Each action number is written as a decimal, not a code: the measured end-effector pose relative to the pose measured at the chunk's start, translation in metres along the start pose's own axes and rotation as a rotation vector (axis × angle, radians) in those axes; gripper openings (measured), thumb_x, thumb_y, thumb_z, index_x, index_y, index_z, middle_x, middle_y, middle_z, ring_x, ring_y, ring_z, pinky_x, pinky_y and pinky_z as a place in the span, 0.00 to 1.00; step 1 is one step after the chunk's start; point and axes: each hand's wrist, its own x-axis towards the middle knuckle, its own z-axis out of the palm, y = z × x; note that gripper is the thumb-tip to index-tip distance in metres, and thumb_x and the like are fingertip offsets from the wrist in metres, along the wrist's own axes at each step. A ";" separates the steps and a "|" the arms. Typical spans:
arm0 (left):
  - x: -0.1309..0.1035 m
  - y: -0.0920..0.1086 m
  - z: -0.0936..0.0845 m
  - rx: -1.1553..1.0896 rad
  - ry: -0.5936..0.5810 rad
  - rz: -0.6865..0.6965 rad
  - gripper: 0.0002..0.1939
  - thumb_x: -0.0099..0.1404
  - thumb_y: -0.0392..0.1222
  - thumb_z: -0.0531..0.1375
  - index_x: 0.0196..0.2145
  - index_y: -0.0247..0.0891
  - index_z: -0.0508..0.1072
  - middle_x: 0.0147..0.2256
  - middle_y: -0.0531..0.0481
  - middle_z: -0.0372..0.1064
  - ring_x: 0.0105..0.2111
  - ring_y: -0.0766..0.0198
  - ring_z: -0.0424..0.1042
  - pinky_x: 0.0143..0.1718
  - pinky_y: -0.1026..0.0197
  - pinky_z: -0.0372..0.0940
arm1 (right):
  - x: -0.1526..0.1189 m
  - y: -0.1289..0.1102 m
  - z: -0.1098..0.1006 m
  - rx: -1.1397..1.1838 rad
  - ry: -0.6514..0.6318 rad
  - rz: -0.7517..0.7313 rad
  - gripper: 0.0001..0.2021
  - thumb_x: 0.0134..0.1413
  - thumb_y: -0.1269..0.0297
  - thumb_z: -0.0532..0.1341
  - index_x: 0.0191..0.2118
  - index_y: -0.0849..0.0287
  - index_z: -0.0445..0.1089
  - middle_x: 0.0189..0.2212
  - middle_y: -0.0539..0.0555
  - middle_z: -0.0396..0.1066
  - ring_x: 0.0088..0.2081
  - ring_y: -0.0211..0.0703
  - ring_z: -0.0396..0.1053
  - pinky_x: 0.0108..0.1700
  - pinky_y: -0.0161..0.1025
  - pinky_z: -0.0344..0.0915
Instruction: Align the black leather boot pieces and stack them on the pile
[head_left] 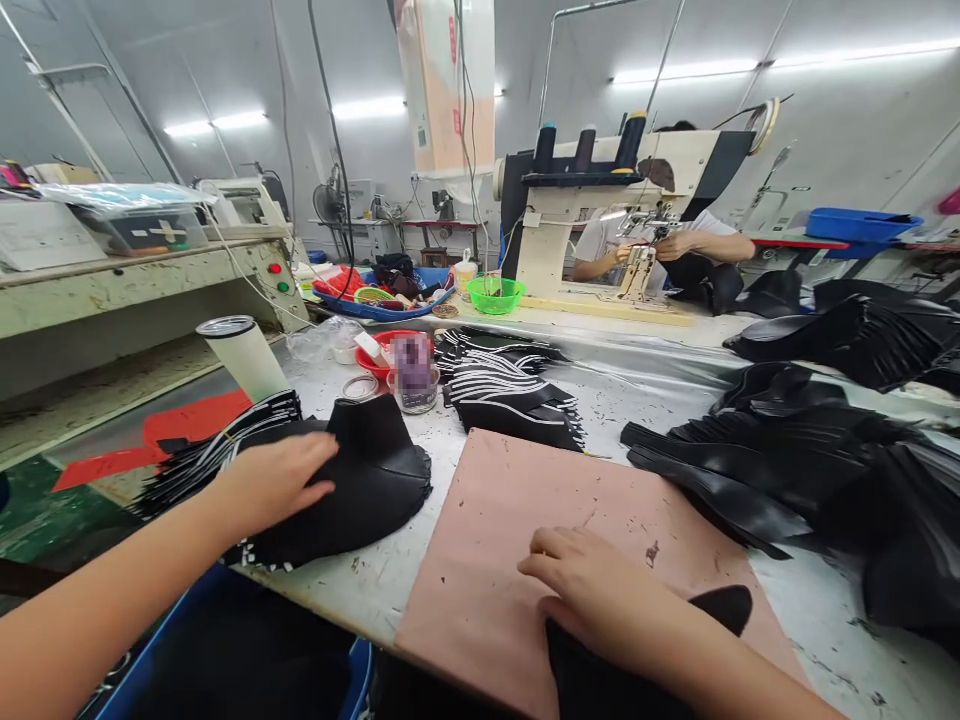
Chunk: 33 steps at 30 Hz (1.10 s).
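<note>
My left hand (pixel 281 480) lies over a stack of black pieces (pixel 367 480) at the left of the table, its thumb and fingers apart and nothing gripped. On the pink board (pixel 487 520) in front of me, my right hand (pixel 581 580) rests above a black piece (pixel 724 608), which shows on both sides of the wrist. The fingers of that hand are bent and close together; whether they pinch the piece is hidden. Black strips with white edges (pixel 510 390) lie behind the board.
A white tumbler (pixel 244 355), a red bowl (pixel 386 350) and a green basket (pixel 496 293) stand further back. Black pieces (pixel 810 460) are heaped at the right. A person (pixel 709 240) works at a sewing machine (pixel 544 240). Below the table edge is a blue bin (pixel 360 680).
</note>
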 end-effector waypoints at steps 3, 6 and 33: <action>0.027 -0.004 -0.002 0.095 0.094 0.066 0.26 0.62 0.44 0.50 0.55 0.28 0.61 0.58 0.33 0.58 0.57 0.50 0.60 0.55 0.50 0.57 | 0.020 -0.018 -0.008 -0.027 0.015 -0.121 0.09 0.53 0.69 0.62 0.42 0.57 0.71 0.38 0.54 0.70 0.41 0.48 0.68 0.42 0.42 0.64; 0.037 -0.004 0.000 0.179 0.180 0.130 0.21 0.62 0.40 0.50 0.50 0.27 0.66 0.55 0.31 0.63 0.55 0.48 0.63 0.54 0.48 0.59 | 0.032 -0.029 -0.010 -0.026 0.044 -0.183 0.08 0.53 0.68 0.62 0.40 0.58 0.71 0.37 0.55 0.70 0.40 0.48 0.69 0.41 0.42 0.65; 0.011 -0.012 -0.053 -0.055 0.323 -0.050 0.06 0.56 0.39 0.51 0.24 0.39 0.66 0.39 0.49 0.73 0.45 0.54 0.65 0.53 0.41 0.44 | 0.109 -0.023 -0.023 0.215 0.714 -0.007 0.05 0.57 0.70 0.53 0.36 0.55 0.64 0.29 0.51 0.74 0.30 0.42 0.72 0.31 0.34 0.63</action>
